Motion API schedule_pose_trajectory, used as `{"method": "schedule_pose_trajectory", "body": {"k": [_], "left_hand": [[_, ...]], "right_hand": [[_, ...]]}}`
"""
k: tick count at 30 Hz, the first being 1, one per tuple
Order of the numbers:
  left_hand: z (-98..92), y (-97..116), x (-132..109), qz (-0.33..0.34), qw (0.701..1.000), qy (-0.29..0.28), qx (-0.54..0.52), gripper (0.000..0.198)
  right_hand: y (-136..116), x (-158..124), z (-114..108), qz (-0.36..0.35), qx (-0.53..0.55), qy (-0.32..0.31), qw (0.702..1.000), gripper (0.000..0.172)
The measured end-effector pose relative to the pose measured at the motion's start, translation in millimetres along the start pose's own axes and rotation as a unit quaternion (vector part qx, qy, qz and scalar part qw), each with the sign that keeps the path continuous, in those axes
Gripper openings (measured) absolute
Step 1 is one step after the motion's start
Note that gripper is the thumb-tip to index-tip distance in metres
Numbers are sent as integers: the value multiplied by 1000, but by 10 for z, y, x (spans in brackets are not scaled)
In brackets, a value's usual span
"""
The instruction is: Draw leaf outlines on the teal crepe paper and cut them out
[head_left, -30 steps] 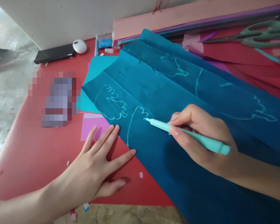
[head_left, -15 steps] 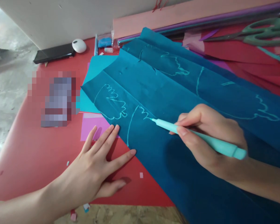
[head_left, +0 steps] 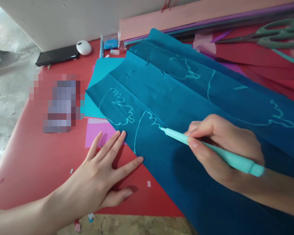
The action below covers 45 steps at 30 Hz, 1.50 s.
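A folded sheet of dark blue paper (head_left: 156,182) lies slantwise over the red surface, with light wavy outlines drawn on several of its panels. My right hand (head_left: 222,143) is closed around a mint-green marker (head_left: 235,158), whose tip touches the paper at the end of a scalloped line. Beside that line, a curved stroke runs down to the sheet's left edge. My left hand (head_left: 105,169) lies flat with its fingers spread, the fingertips resting on or right at that edge. Purple paper (head_left: 93,137) and a turquoise sheet (head_left: 91,104) stick out from beneath the blue one.
Green-handled scissors (head_left: 279,34) lie at the upper right on red paper. At the back stand a black phone-like object (head_left: 57,56), a white oval object (head_left: 83,47) and rolled papers (head_left: 210,18). A blurred-out rectangle (head_left: 62,104) lies at left. Small paper scraps (head_left: 149,184) are scattered about.
The marker tip has moved slightly right and down, lengthening the scalloped line. My right hand has shifted with it, while my left hand has stayed in place.
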<state>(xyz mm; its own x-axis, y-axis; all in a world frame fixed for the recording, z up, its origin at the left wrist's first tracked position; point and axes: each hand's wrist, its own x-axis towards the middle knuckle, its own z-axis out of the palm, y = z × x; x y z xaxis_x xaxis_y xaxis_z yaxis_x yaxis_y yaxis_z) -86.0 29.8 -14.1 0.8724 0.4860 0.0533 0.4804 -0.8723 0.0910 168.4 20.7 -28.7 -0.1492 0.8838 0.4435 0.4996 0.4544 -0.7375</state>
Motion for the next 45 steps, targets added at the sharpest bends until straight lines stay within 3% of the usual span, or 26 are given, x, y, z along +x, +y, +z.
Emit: {"method": "schedule_pose_trajectory", "body": {"k": [6, 14, 23, 34, 45], "left_hand": [[-1, 6, -2, -7, 1000, 8, -3, 42], [8, 11, 4, -11, 1000, 10, -8, 42], [16, 16, 21, -15, 1000, 12, -9, 39], [13, 5, -15, -5, 1000, 1, -3, 42], [26, 12, -15, -15, 1000, -9, -11, 43]], "right_hand": [[5, 17, 2, -26, -16, 1, 1000, 14], [-4, -16, -56, -24, -16, -49, 998, 14], [20, 54, -1, 39, 46, -26, 998, 15], [48, 69, 4, 43, 84, -78, 993, 14], [60, 52, -1, 43, 103, -72, 991, 14]]}}
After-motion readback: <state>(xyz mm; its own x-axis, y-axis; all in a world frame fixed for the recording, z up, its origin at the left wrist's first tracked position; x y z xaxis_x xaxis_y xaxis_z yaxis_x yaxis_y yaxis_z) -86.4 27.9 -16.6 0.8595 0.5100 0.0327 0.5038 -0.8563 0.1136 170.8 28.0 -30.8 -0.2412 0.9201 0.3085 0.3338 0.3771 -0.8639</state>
